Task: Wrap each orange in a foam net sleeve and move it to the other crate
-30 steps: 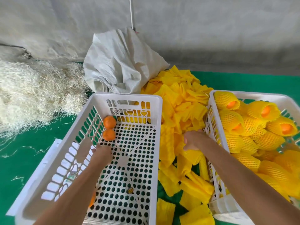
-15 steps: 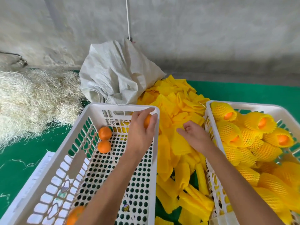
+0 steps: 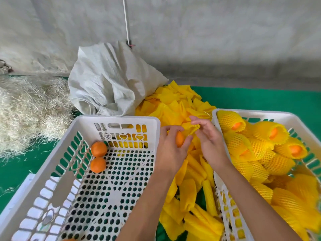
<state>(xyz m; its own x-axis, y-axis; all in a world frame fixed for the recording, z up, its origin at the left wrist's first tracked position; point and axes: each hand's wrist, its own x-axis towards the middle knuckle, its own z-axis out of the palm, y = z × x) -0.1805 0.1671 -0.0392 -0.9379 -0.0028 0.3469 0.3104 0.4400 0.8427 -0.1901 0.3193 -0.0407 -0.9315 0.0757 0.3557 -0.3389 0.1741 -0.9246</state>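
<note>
Held orange (image 3: pixel 179 139) between the two crates, above the loose pile of flat sleeves (image 3: pixel 180 105), just right of the left crate's (image 3: pixel 119 119) far right corner. Round, so no telling long axis; only a narrow slice visible between fingers. Left hand (image 3: pixel 171 150) back up, forearm reaching in from near, fingers and thumb curled round the orange. Right hand (image 3: pixel 207 141) just beside it, palm turned leftward, fingertips pinching a yellow foam sleeve (image 3: pixel 192 127) with its long axis running near-left to far-right. Two bare oranges (image 3: pixel 98 156) touching by the left crate's left wall. Right crate (image 3: pixel 257 114) heaped with wrapped oranges (image 3: pixel 269 134), open ends mostly pointing far-left.
</note>
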